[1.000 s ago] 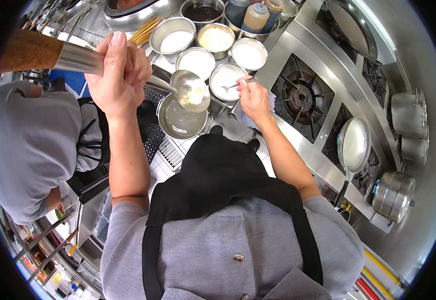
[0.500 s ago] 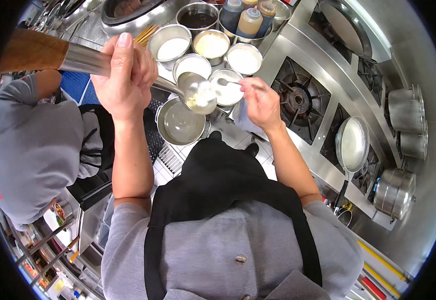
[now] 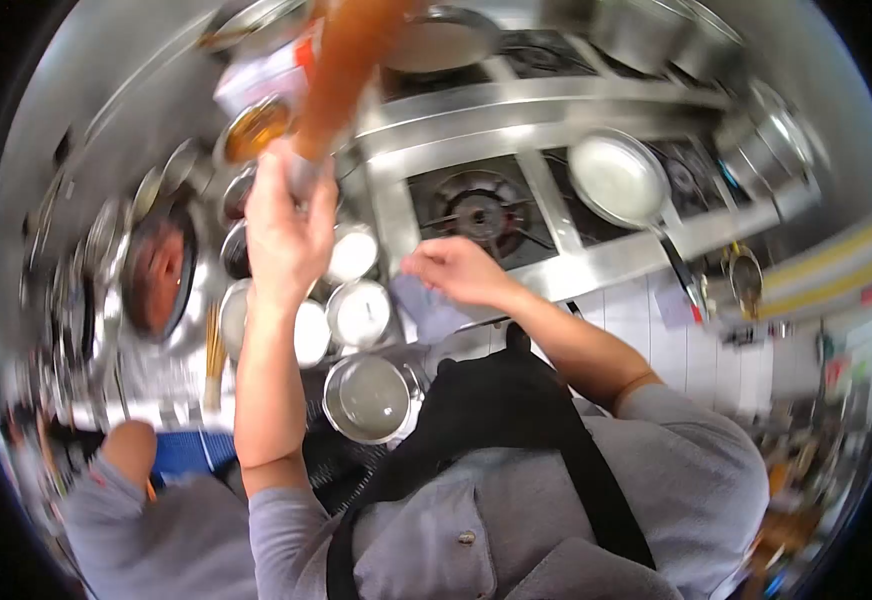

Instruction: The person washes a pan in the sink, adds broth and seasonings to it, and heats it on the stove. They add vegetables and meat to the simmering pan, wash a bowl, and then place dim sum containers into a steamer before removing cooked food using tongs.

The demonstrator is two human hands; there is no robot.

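Observation:
My left hand (image 3: 291, 240) is closed round the metal shaft of a ladle, whose wooden handle (image 3: 341, 80) rises blurred past the far edge. The ladle's bowl does not show. Over the stove's front edge is my right hand (image 3: 461, 270), its fingers curled together; whether they hold anything is hidden. Just below its fingertips lies a grey-purple cloth (image 3: 426, 308). Bowls of white contents (image 3: 359, 313) stand between my hands, partly behind my left forearm. Nearer my apron is a metal pot (image 3: 366, 399) with cloudy liquid.
A burner (image 3: 482, 210) lies beyond my right hand, and a pan (image 3: 618, 177) with pale contents sits further right. Pots (image 3: 771, 140) stand at the far right. Wooden sticks (image 3: 214, 350) lie left of the bowls. A co-worker's grey sleeve (image 3: 171, 530) is at lower left.
The view has turned toward the stove. The ladle has swung up from over the bowls, its handle now pointing away from me. My right hand has left the bowl; the spoon no longer shows in it.

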